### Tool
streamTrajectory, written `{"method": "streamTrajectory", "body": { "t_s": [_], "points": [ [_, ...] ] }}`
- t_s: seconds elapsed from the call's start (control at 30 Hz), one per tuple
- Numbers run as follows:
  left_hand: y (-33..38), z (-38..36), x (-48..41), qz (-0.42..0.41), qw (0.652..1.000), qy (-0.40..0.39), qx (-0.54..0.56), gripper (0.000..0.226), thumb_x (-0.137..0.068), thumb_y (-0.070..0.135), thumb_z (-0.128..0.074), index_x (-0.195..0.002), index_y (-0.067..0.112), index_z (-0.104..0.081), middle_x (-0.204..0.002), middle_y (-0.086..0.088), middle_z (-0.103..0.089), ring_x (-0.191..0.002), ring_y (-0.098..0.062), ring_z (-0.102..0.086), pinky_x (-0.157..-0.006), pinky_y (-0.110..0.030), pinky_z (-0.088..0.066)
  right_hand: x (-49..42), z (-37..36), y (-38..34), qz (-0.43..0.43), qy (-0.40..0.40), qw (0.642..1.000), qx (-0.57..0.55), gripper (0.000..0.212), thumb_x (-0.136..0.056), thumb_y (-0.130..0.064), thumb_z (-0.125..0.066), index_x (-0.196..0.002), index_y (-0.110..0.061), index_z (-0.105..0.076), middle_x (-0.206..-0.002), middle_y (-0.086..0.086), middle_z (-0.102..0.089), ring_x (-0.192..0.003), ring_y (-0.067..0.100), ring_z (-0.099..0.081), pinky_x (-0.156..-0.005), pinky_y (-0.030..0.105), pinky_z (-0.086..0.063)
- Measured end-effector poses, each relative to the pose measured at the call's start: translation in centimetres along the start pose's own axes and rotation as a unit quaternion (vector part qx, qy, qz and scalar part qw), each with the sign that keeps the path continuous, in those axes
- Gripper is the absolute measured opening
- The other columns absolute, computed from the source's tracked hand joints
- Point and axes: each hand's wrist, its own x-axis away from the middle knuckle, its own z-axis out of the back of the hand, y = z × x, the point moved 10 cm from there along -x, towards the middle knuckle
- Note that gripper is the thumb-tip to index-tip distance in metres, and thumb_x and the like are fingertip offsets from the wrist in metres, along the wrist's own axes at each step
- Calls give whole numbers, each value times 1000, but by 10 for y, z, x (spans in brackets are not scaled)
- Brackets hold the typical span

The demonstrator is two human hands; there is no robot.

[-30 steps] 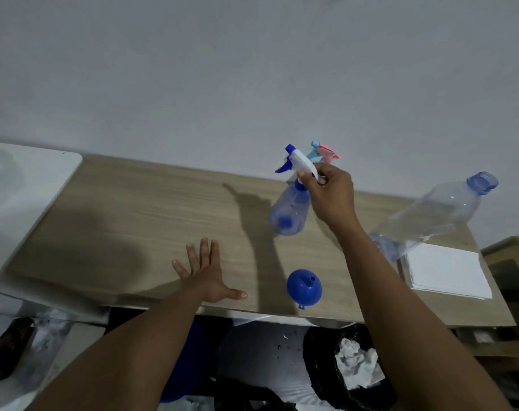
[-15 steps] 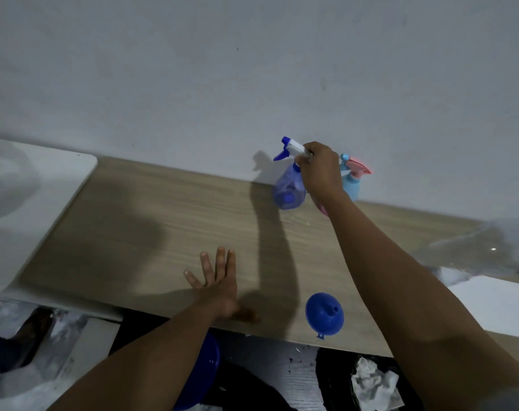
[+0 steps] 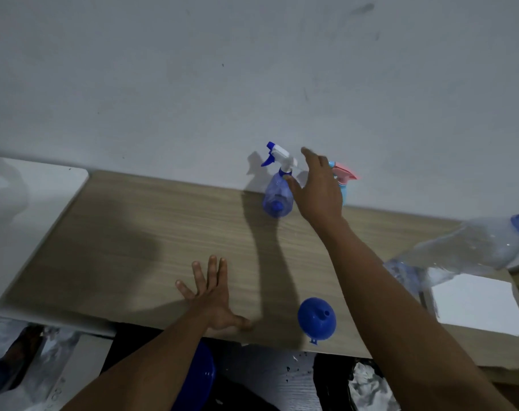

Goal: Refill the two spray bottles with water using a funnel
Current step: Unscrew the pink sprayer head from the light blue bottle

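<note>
Light-blue spray bottle with pink trigger mostly hidden behind the right hand — only its pink head and a strip of the body show, so its base can't be made out. Large clear water bottle at the right edge is blurred and cut off by the frame; blue cap end points up-right, and it's hard to tell exactly how it rests. A white paper stack lies just under it.

Blue translucent spray bottle, white-and-blue trigger head, stands upright at the back of the wooden tabletop against the wall. Blue funnel sits wide mouth down, spout up, near the front edge, between the two forearms. White surface adjoins the table on the left. Below the front edge: a blue round object and crumpled paper, both partly hidden.

Left hand flat on the tabletop, fingers spread, gripping nothing. Right hand hovers with fingers splayed wide, empty, thumb just beside the blue bottle's neck — touching or not, can't tell.

Half a second ago the right hand was closed around the blue bottle's trigger head; now it has let go and the bottle stands on its own.
</note>
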Motion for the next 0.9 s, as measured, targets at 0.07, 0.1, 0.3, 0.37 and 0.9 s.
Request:
{"method": "streamTrajectory", "body": {
  "t_s": [0.07,0.1,0.3,0.37,0.9],
  "points": [
    [-1,-1,0,0,1000,12,16,168,-29,91,-67,-138,30,45,-139,7,59,-126,-32,56,-98,-72,28,26,-1,22,-22,19,999,-45,44,-93,-33,-66,-134,-19,-54,-128,0,-61,-105,18,-63,-77,26,-43],
    [-1,0,-1,1,999,22,29,168,-28,91,-67,-141,30,42,-142,7,55,-128,-31,54,-99,-70,30,38,-5,39,-43,19,997,-64,39,-92,-32,-66,-128,-18,-59,-121,0,-65,-103,18,-64,-78,28,-46],
    [79,64,-5,-91,964,214,130,98,-74,65,-69,-152,23,-26,-159,0,-28,-146,-23,-26,-117,-36,-20,79,-30,152,-211,-4,966,-150,30,-91,-25,-67,-118,-12,-66,-97,3,-70,-86,24,-69,-81,37,-56],
    [136,86,-19,-155,942,193,225,76,-83,39,-75,-146,14,-41,-146,-1,-47,-128,-23,-52,-98,-16,-33,70,-29,173,-232,2,960,-158,34,-92,-21,-64,-124,-8,-64,-107,10,-71,-95,27,-69,-83,29,-50],
    [264,118,-113,-194,925,191,267,73,-94,25,-64,-154,20,-24,-151,-8,-43,-138,-30,-42,-113,-46,-38,21,-45,193,-172,-89,946,-261,59,-87,-13,-48,-145,-15,-49,-143,1,-56,-122,12,-57,-104,30,-49]
  ]
}}
